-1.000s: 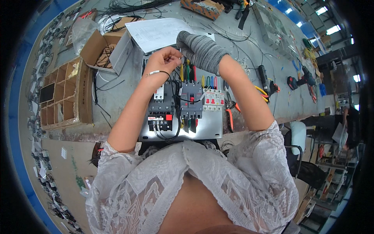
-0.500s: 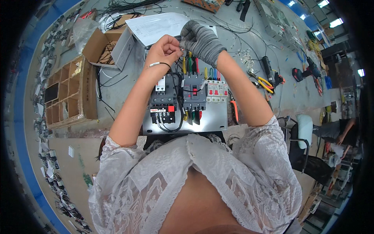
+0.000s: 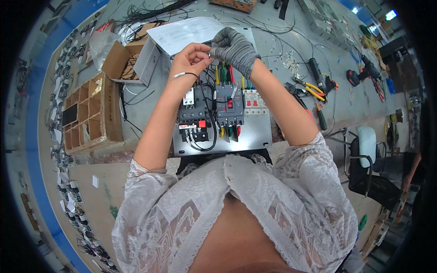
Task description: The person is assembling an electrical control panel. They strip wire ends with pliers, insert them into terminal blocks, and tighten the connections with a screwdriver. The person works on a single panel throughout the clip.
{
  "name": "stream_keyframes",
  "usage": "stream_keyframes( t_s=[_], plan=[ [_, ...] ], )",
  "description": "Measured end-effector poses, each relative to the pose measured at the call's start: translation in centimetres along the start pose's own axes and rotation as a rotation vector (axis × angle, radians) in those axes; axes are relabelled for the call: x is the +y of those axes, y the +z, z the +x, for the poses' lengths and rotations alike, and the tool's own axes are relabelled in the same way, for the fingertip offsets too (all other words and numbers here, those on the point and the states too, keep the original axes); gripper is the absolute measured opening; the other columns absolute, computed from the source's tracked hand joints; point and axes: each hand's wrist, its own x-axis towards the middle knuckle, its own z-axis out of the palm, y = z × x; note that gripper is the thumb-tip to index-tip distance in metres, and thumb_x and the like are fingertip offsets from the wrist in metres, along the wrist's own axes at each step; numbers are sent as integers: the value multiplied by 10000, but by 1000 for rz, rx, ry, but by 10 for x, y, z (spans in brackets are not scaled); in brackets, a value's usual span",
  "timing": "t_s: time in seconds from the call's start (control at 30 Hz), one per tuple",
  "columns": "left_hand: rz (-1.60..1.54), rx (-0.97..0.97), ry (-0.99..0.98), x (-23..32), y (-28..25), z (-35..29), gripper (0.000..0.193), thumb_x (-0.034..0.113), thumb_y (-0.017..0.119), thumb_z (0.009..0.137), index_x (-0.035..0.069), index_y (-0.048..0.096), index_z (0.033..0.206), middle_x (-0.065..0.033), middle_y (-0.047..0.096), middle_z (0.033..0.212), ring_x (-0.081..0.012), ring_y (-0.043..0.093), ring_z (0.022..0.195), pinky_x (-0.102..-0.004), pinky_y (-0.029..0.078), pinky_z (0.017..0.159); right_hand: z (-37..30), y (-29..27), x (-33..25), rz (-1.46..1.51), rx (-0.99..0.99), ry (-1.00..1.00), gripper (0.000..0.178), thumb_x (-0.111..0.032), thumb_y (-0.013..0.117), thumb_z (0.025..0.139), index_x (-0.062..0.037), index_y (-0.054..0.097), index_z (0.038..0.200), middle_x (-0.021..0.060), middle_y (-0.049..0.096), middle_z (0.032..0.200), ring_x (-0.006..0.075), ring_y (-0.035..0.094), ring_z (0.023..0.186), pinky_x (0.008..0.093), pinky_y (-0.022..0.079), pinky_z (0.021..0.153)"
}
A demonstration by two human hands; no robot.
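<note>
My bare left hand (image 3: 189,60) and my right hand (image 3: 234,51), in a grey knit glove, meet fingertip to fingertip above the far end of a metal mounting plate (image 3: 257,132). Both are closed in a pinch on something small and pale, too small to name. A black wire (image 3: 193,73) with a white marker sleeve crosses my left wrist. On the plate below sit a contactor (image 3: 195,112), an overload relay (image 3: 193,133) with a red button, a large grey circuit breaker (image 3: 229,107) and a row of small white breakers (image 3: 255,101) with red switches.
Printed sheets (image 3: 180,35) lie behind my hands. To the left are an open carton (image 3: 146,63) and a divided cardboard box (image 3: 114,111). Yellow-handled pliers (image 3: 314,92), a screwdriver (image 3: 322,119) and a cordless drill (image 3: 369,68) lie right. A chair (image 3: 367,145) stands at the right.
The whole view has shifted slightly. My hands stay pinched together over the plate's far end, with only a small shift of the gloved fingers.
</note>
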Motion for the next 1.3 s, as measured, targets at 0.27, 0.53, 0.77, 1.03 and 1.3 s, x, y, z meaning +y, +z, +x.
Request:
stream_keyframes(
  t_s=[0.27,0.53,0.77,1.03,1.3],
  plan=[
    [38,-22,5,-13,-7,8,245,18,675,814,35,586,1041,-34,638,871,-84,585,804,-211,460,715,-10,9,14,-157,144,-164,341,-223,751,711,-25,607,949,100,659,824,178,630,766,315,511,700],
    [-51,-17,-44,-6,-5,7,257,10,647,847,8,531,1076,-78,648,929,-125,609,900,-233,461,842,-129,-54,25,-254,262,-94,263,-187,653,760,-45,608,976,159,656,895,334,636,850,390,506,795],
    [-13,-54,-35,-15,-8,12,261,32,655,848,23,540,1082,-81,654,944,-138,613,933,-245,459,861,-228,-201,107,-1147,361,288,405,-186,691,752,-53,575,1116,180,611,1079,351,592,1007,400,481,873],
    [27,-30,-70,-20,-22,19,261,65,661,859,34,551,1094,-71,667,960,-106,614,888,-210,451,774,-217,-207,105,-1321,-35,570,394,-174,678,728,-49,570,1086,189,595,1091,356,589,991,417,480,866],
    [19,-30,-44,-19,-15,19,256,82,665,861,42,556,1089,-55,670,956,-93,605,880,-200,433,735,-206,-244,113,-1080,198,481,243,-110,632,751,-53,587,983,146,633,880,288,629,841,368,511,744]
  ],
)
